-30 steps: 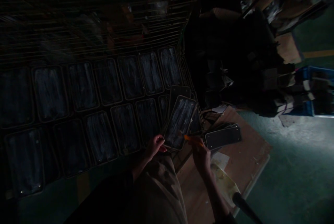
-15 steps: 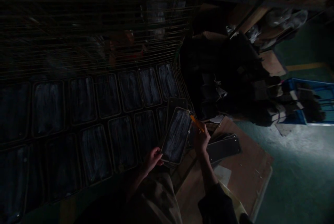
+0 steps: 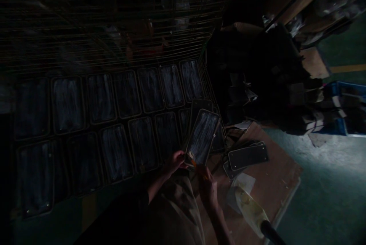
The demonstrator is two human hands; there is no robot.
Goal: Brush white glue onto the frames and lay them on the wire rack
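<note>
My left hand is closed on the lower left corner of a dark rectangular panel with rounded corners and whitish streaks over its face. In my right hand is a small brush with an orange handle, its pale tip against the panel's lower left part. Beneath and behind this panel, another dark panel shows at its upper edge. A plastic container, yellowish and translucent with a black end, is right of my right forearm; its contents are unclear.
Two rows of streaked dark panels lie to the left, beside a wire mesh wall. Several dark panels with corner studs are piled on a wooden board. Dark bundles and a blue crate stand at right.
My right hand has drawn the brush from the panel's upper right corner down to its lower left. My left hand stays at the corner. The view has shifted, and the container has come into sight.
</note>
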